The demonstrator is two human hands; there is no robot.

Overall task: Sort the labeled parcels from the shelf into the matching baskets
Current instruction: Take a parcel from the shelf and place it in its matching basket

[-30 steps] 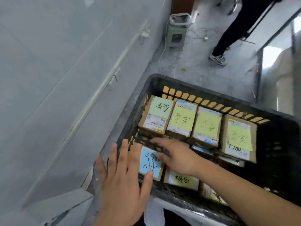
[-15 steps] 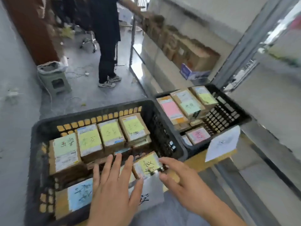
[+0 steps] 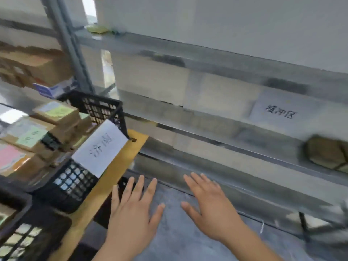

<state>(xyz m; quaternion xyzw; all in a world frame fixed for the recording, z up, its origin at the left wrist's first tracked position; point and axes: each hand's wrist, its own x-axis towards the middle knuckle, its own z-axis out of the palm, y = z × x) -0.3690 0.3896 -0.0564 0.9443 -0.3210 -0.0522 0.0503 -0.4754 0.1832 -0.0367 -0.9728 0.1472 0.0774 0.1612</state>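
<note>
A: Turning away from the baskets, by the look of the head view. Half a second ago both hands hovered over the parcels in the big black basket; now the left hand (image 3: 131, 210) and right hand (image 3: 211, 206) hang over bare floor, fingers spread flat, each grip apart and holding nothing.

B: So the last parcel is already dropped off?

A: I'd judge so. Nothing is carried, and the view has swung right toward the metal shelf (image 3: 216, 59). The labelled basket (image 3: 98, 110) now sits at the left edge, packed with parcels (image 3: 54, 112) bearing green and pink notes, a white paper sign (image 3: 101, 147) hanging on its front wall. It rests on a yellowish desk (image 3: 120, 166).

B: And the next parcel?

A: Probably the brown parcel on the shelf (image 3: 327, 153) at far right (blurred, so its label is unreadable). It lies well apart from both hands, below a white shelf sign (image 3: 280, 112).

B: Meaning for the task?

A: One sorting cycle seems closed and a fresh fetch begins; the reach will need a step to the right first.
</note>
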